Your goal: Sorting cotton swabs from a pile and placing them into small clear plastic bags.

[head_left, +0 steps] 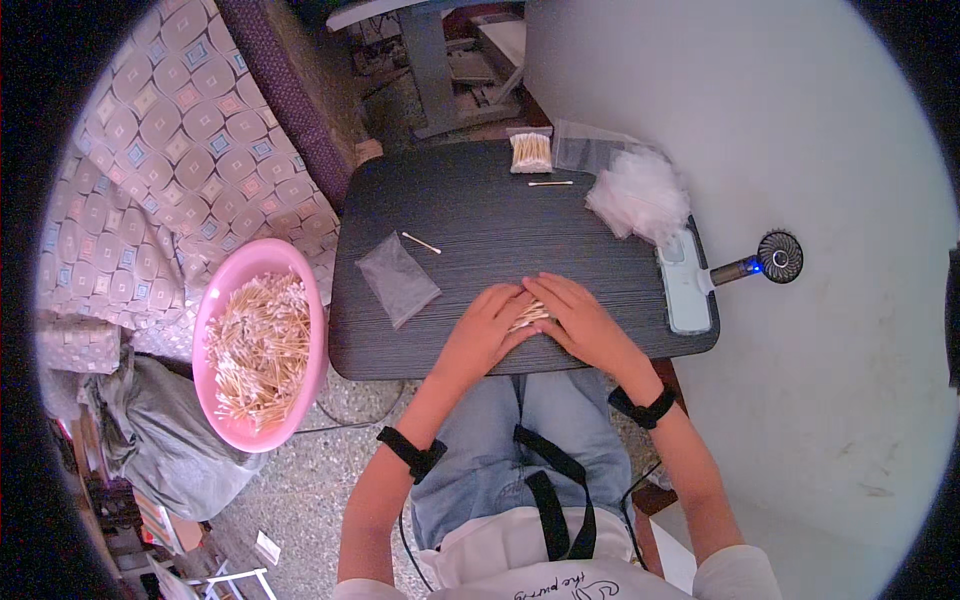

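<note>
On the dark wood-grain table (480, 215), my left hand (487, 328) and my right hand (578, 318) lie side by side near the front edge. Between them they press together a small bundle of wooden cotton swabs (529, 315), mostly hidden under the fingers. A small clear plastic bag (397, 278) lies flat to the left of my hands. One loose swab (421, 243) rests beyond it, another loose swab (550, 183) near the far edge.
A pink basin (235, 430) heaped with swabs sits left of the table. A filled swab packet (530, 152) and a pile of clear bags (640, 195) lie at the far right. A phone (686, 290) and a handheld fan (765, 262) are at the right edge.
</note>
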Tool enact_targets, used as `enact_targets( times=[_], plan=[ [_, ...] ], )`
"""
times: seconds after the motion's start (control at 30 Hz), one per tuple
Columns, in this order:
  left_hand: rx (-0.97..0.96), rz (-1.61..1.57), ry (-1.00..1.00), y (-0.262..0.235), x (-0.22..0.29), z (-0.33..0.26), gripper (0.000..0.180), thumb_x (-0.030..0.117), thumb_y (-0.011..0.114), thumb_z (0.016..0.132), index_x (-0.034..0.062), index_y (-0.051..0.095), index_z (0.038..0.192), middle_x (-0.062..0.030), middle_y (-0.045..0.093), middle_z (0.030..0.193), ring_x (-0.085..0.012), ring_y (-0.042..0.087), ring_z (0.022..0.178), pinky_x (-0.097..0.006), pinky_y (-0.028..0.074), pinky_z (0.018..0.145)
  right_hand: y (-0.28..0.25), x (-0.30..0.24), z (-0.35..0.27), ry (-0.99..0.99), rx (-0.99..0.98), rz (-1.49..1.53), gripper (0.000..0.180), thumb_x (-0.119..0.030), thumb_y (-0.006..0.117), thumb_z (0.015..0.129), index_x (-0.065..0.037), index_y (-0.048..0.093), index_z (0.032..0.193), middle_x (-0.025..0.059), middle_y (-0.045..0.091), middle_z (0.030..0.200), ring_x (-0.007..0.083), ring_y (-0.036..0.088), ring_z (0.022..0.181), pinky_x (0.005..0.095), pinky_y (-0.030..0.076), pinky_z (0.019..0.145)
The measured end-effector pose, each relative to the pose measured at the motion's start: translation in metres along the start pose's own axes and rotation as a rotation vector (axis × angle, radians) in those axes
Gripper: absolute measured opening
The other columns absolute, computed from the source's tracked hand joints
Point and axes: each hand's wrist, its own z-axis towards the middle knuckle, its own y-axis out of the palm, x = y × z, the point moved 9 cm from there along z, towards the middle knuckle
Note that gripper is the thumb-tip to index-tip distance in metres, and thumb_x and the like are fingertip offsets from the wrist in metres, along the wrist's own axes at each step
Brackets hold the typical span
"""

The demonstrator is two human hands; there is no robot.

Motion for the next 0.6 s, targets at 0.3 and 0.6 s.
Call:
enact_targets(
  times=[0.3, 0.6],
  plan=[
    [0.08, 0.072, -0.148, -0.002, -0.018, 0.02, 0.038, 0.006, 0.059, 0.081, 0.0042, 0.055, 0.119, -0.015, 0.053, 0.118, -0.0325, 0.05, 0.11, -0.04, 0.039, 0.097, -0.001, 0.023, 0.011, 0.159, 0.121, -0.179, 0.047, -0.013, 0.063, 0.078, -0.004, 0.051, 0.122, 0.0138, 0.053, 0.117, 0.0324, 0.049, 0.11, 0.0412, 0.041, 0.093],
    [0.17, 0.261, -0.086, 0.001, -0.016, 0.021, 0.037, 0.005, 0.053, 0.078, -0.0011, 0.055, 0.115, -0.0155, 0.051, 0.126, -0.0296, 0.049, 0.119, -0.041, 0.038, 0.102, -0.01, -0.001, 0.016, -0.025, 0.285, -0.33, 0.045, -0.007, 0.062, 0.077, -0.003, 0.053, 0.121, 0.0109, 0.052, 0.126, 0.0288, 0.047, 0.118, 0.0393, 0.039, 0.1]
  ],
)
